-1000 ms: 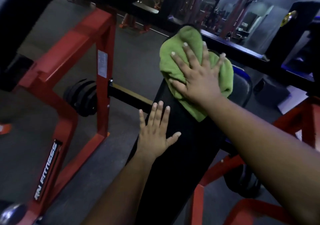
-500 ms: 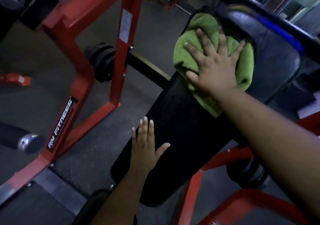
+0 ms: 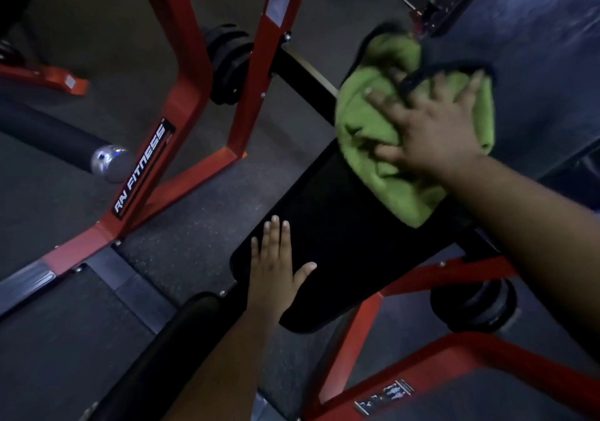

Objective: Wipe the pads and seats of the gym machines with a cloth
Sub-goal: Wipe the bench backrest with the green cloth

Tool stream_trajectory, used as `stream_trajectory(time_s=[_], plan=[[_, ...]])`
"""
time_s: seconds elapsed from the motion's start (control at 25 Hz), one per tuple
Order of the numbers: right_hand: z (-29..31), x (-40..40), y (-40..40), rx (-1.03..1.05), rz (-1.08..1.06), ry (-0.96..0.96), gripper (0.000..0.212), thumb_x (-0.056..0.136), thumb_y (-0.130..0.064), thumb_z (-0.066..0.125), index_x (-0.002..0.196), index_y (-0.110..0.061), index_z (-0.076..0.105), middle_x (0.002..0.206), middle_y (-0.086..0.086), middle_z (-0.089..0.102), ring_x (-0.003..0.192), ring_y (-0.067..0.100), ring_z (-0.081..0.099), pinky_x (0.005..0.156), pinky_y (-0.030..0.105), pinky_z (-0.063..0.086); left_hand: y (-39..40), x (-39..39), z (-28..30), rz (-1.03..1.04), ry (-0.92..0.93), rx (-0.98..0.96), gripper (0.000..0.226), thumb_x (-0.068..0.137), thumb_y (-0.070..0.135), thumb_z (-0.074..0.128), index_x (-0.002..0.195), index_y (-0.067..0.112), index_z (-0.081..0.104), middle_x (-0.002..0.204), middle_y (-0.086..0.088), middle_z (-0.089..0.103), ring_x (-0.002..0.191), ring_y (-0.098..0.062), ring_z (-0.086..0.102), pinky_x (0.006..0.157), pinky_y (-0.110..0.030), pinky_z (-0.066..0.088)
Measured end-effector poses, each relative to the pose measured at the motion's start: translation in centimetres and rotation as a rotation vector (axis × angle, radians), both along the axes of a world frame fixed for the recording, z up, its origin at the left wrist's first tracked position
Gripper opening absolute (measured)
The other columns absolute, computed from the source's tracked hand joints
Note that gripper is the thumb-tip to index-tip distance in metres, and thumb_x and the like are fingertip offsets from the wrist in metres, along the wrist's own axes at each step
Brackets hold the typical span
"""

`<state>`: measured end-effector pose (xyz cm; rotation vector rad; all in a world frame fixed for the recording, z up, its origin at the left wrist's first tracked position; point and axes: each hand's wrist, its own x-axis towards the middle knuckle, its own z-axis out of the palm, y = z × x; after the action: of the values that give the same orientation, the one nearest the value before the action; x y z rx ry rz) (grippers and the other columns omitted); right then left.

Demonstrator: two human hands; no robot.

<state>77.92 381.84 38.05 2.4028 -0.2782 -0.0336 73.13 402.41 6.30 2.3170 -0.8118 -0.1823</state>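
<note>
My right hand (image 3: 431, 128) lies flat on the green cloth (image 3: 383, 148), fingers spread and pressing it down onto the far end of the black pad (image 3: 328, 226). It pins the cloth rather than gripping it. My left hand (image 3: 276, 265) rests with straight fingers on the near left edge of the same pad, holding nothing. The two hands are well apart, one at each end.

What matters for the next stroke is how the pad runs: its long axis goes from low and near my left hand, up and away to the right where the cloth sits. So the unwiped length lies between my hands, and the cloth is at the end farthest from me (the picture blurs there, so I cannot tell exactly where the pad stops under the cloth). I judge the natural move is to draw the cloth back along that axis toward my left hand, which would have to lift clear before the cloth arrives.

The red frame (image 3: 181, 148) stands to the left, with weight plates (image 3: 227, 63) on a bar beside the pad and a chrome-capped roller (image 3: 110, 161) farther left.
</note>
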Motion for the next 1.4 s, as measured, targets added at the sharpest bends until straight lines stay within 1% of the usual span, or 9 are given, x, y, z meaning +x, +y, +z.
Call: stream_trajectory(time_s=[0.08, 0.2, 0.44, 0.76, 0.92, 1.12, 1.2, 1.28, 1.4], plan=[[-0.1, -0.6, 0.1, 0.051, -0.065, -0.206, 0.087, 0.081, -0.079, 0.045, 0.157, -0.049, 0.015, 0.17, -0.005, 0.002, 0.149, 0.051, 0.011, 0.104, 0.085, 0.003, 0.3, 0.2, -0.1, -0.011, -0.002, 0.0, 0.1, 0.094, 0.077, 0.029, 0.161, 0.014, -0.009, 0.17, -0.009, -0.012, 0.157, -0.025, -0.006, 0.125, -0.057, 0.015], [-6.3, -1.6, 3.3, 0.055, -0.052, -0.257, 0.088, 0.08, -0.074, 0.051, 0.157, -0.044, 0.021, 0.17, -0.003, 0.003, 0.146, 0.05, 0.015, 0.103, 0.086, 0.001, 1.1, 0.1, -1.9, -0.013, -0.009, -0.029, 0.1, 0.094, 0.077, 0.034, 0.162, 0.014, -0.005, 0.17, -0.009, -0.01, 0.157, -0.025, -0.005, 0.125, -0.057, 0.014], [-23.0, -4.3, 10.6, 0.139, 0.221, 0.091, 0.087, 0.085, -0.069, 0.054, 0.159, -0.034, 0.025, 0.153, 0.0, 0.046, 0.137, 0.036, 0.025, 0.105, 0.081, 0.008, 4.8, -1.7, -8.9, 0.029, 0.049, 0.029, 0.098, 0.096, 0.074, 0.035, 0.162, 0.015, -0.005, 0.17, -0.013, -0.002, 0.157, -0.031, 0.005, 0.123, -0.058, 0.019], [-32.9, -5.0, 15.9, 0.145, 0.303, 0.315, 0.077, 0.093, -0.064, 0.04, 0.159, -0.026, 0.027, 0.157, -0.001, 0.036, 0.143, 0.035, 0.013, 0.105, 0.08, -0.01, 16.0, -6.5, -18.8, -0.062, 0.151, 0.471, 0.094, 0.094, 0.073, 0.027, 0.162, 0.011, 0.007, 0.169, -0.016, 0.003, 0.157, -0.03, 0.006, 0.125, -0.057, 0.006], [-35.2, -6.9, 16.8, 0.075, 0.382, 0.502, 0.078, 0.096, -0.061, 0.039, 0.161, -0.023, 0.019, 0.162, 0.003, 0.028, 0.149, 0.037, 0.014, 0.098, 0.08, -0.022, 16.9, -7.3, -18.5, -0.23, 0.118, 0.537, 0.09, 0.096, 0.071, 0.031, 0.163, 0.014, 0.007, 0.17, -0.013, -0.001, 0.157, -0.029, 0.001, 0.125, -0.056, 0.002], [-36.0, -11.7, 15.7, 0.063, 0.481, 0.71, 0.055, 0.102, -0.03, 0.044, 0.156, -0.023, 0.035, 0.156, 0.006, 0.039, 0.149, 0.038, 0.022, 0.097, 0.079, -0.028, 18.8, -8.0, -16.4, -0.329, 0.116, 0.606, 0.087, 0.099, 0.068, 0.031, 0.162, 0.013, 0.006, 0.17, -0.014, -0.003, 0.157, -0.029, -0.004, 0.125, -0.052, -0.005], [-35.8, -13.0, 15.7, 0.047, 0.519, 0.766, 0.048, 0.101, -0.026, 0.049, 0.149, -0.023, 0.046, 0.153, 0.006, 0.045, 0.147, 0.037, 0.028, 0.102, 0.08, -0.02, 20.2, -8.2, -15.3, -0.352, 0.14, 0.598, 0.088, 0.098, 0.067, 0.035, 0.162, 0.013, 0.009, 0.17, -0.014, 0.001, 0.157, -0.029, -0.003, 0.125, -0.049, -0.003], [-34.5, -14.3, 16.2, 0.08, 0.518, 0.781, 0.04, 0.097, -0.026, 0.057, 0.137, -0.026, 0.061, 0.143, 0.003, 0.056, 0.138, 0.035, 0.041, 0.11, 0.076, 0.006, 22.0, -8.3, -13.6, -0.366, 0.196, 0.608, 0.089, 0.098, 0.067, 0.037, 0.162, 0.013, 0.008, 0.17, -0.014, 0.0, 0.157, -0.029, -0.004, 0.126, -0.047, -0.003], [-31.9, -16.9, 17.8, 0.223, 0.269, 0.751, 0.038, 0.097, -0.018, 0.051, 0.132, -0.025, 0.062, 0.136, 0.003, 0.057, 0.129, 0.034, 0.043, 0.099, 0.058, 0.033, 25.0, -8.5, -10.3, -0.404, 0.316, 0.701, 0.092, 0.097, 0.07, 0.036, 0.163, 0.016, 0.0, 0.17, -0.011, -0.006, 0.157, -0.026, -0.009, 0.126, -0.047, -0.003]])
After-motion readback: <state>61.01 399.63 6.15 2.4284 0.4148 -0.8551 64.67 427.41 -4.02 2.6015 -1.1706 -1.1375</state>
